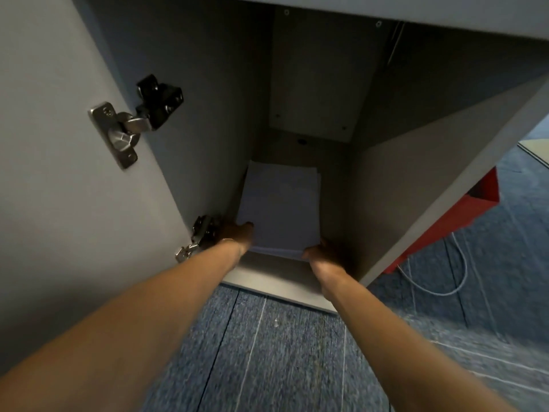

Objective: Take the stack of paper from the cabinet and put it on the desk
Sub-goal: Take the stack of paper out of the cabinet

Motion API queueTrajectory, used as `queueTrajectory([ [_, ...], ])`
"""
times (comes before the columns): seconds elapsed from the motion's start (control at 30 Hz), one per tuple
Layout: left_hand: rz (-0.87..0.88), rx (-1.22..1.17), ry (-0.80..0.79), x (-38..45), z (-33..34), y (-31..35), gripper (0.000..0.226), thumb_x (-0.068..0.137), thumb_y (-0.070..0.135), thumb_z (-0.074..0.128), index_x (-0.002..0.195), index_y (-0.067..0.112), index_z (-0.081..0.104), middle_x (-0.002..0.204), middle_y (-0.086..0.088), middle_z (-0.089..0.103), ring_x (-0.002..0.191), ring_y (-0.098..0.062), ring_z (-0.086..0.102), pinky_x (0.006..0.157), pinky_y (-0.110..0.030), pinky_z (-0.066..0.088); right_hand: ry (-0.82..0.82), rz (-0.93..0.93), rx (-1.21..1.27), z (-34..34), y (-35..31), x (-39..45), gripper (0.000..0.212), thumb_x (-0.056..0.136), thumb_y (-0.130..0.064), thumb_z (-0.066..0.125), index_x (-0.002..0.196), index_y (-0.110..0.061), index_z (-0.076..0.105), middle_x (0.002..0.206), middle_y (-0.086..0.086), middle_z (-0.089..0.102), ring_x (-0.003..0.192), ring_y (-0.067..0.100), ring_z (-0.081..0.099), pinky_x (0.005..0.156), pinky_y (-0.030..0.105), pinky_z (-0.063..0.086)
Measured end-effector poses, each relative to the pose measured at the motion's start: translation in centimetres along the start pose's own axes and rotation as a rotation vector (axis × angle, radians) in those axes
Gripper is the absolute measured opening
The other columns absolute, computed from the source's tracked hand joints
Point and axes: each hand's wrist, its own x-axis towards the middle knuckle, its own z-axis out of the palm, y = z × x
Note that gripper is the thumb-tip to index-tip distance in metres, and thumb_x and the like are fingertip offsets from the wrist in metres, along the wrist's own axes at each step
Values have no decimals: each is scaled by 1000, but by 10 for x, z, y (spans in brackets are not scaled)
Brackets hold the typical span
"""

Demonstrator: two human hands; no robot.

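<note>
A stack of white paper (279, 203) lies flat on the floor of an open grey cabinet (395, 185), pushed toward its left wall. My left hand (236, 234) grips the stack's near left corner, thumb on top. My right hand (322, 252) holds the near right corner, fingers curled around the edge. Both arms reach down into the cabinet from the bottom of the view. The desk is not in sight.
The open cabinet door (59, 173) with two metal hinges stands at the left. Blue carpet tiles (267, 352) cover the floor in front. A red box (454, 221) and a white cable (445, 289) lie to the right of the cabinet.
</note>
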Motion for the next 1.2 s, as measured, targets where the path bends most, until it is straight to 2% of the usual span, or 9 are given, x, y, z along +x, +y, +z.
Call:
queueTrajectory([
  [0.23,-26,-62,19,4,14,10,52,95,18,53,145,7,48,146,-17,53,134,-37,48,100,-35,39,-23,109,-31,0,11,14,62,95,-13,48,155,-12,37,122,7,46,106,17,38,88,32,35],
  [0.37,-18,-209,44,11,10,12,50,88,20,60,136,8,57,135,-16,61,124,-37,58,98,-40,49,-45,66,-33,2,15,12,63,94,-8,49,156,-10,36,140,2,50,109,14,36,96,33,39],
  [0.53,-112,-402,-55,5,-2,8,41,94,4,56,134,-4,55,135,-21,60,101,-29,66,66,-29,59,-51,37,-97,3,13,-10,66,91,-7,57,153,-19,39,143,8,57,126,29,57,104,33,46],
  [0.63,-194,-527,-112,-25,-4,10,16,94,-3,53,106,2,63,125,-17,62,93,-26,60,44,-25,57,138,92,22,4,21,-46,40,89,-7,54,128,-12,61,115,12,69,102,31,62,84,31,47],
  [0.73,-249,-493,-110,-60,-16,-3,23,90,-7,56,112,-2,57,130,-17,57,108,-31,58,64,-32,58,279,241,256,4,53,-82,25,91,-17,45,105,-5,62,78,7,60,77,26,55,73,37,43],
  [0.8,-257,-405,-99,-84,-33,-15,30,88,-8,58,118,-4,55,127,-20,59,101,-33,60,53,-31,61,261,398,419,-4,73,-103,29,93,-19,43,105,-3,63,69,7,53,67,25,52,65,38,44],
  [1.0,-331,-199,-266,-157,-82,-60,27,93,-7,54,114,9,55,128,-13,64,105,-28,63,56,-32,62,-130,503,671,-47,93,-132,47,107,-41,34,117,-4,60,113,23,69,101,37,66,88,46,54],
  [1.1,-314,-114,-333,-186,-103,-77,29,92,-6,56,115,12,55,128,-14,65,113,-31,63,81,-41,60,-209,450,623,-56,81,-136,32,106,-32,46,111,-7,64,115,22,72,98,36,69,82,44,58],
  [1.2,-283,-76,-399,-218,-119,-81,41,93,-6,55,130,11,51,131,-13,63,111,-29,62,79,-35,57,-264,374,488,-56,67,-148,28,102,-20,53,122,-6,66,112,15,76,96,33,72,82,43,60],
])
